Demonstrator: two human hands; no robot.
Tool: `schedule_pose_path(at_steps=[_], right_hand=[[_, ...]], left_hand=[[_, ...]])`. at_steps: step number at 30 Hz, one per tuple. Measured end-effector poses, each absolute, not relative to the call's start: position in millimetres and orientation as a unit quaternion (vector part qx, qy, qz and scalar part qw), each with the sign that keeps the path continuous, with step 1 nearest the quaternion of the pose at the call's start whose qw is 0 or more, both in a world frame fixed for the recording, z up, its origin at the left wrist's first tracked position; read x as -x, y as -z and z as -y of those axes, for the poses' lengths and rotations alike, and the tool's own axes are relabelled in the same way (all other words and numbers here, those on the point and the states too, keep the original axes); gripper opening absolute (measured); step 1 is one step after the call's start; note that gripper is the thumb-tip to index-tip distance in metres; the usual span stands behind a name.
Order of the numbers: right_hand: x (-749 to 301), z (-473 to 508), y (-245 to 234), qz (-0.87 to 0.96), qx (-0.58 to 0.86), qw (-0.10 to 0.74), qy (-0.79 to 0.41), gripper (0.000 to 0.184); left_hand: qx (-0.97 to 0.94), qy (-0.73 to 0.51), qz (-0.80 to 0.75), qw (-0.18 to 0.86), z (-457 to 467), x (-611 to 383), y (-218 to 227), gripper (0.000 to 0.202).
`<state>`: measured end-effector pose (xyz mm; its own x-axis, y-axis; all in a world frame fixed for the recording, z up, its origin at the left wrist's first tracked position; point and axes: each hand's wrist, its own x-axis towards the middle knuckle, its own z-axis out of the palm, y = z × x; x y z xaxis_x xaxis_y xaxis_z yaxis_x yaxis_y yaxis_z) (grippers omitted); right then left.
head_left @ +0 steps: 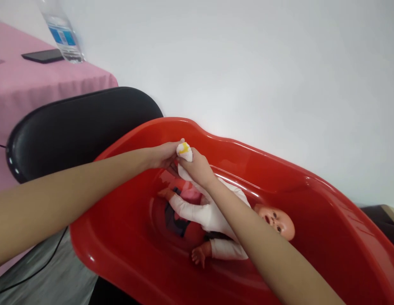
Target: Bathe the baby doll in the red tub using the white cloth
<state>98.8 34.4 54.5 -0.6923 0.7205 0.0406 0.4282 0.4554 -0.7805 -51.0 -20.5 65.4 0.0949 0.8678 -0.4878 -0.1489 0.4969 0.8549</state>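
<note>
A baby doll (224, 212) in white clothing lies on its back in a red plastic tub (127, 245), its head to the right. One leg is raised, and its end is covered by a white sock (184, 151) with a yellow patch. My left hand (166, 156) grips the sock from the left side, thumb up and fingers curled beneath. From the right, my right hand (198, 166) is closed round the same sock and leg. The doll's other foot (166, 193) is bare. My right forearm hides part of the doll's body.
Behind the tub's left end stands a black chair (85, 123). A table with a pink cloth (53, 78) bears a clear plastic bottle (67, 40) and a dark flat object (42, 56). A white wall (247, 76) rises behind the tub. A black cable (40, 269) runs at lower left.
</note>
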Motion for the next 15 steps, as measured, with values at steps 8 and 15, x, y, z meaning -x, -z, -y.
schedule_pose_path(at_steps=[8, 15], right_hand=[[-95, -28, -42, 0.835, 0.313, 0.229, -0.392, 0.022], [-95, -29, -35, 0.794, 0.318, 0.315, -0.41, 0.02]], left_hand=[[-0.32, -0.383, -0.56, 0.661, 25, 52, -63, 0.063], [-0.341, -0.348, -0.554, 0.675, 22, 56, -52, 0.065]])
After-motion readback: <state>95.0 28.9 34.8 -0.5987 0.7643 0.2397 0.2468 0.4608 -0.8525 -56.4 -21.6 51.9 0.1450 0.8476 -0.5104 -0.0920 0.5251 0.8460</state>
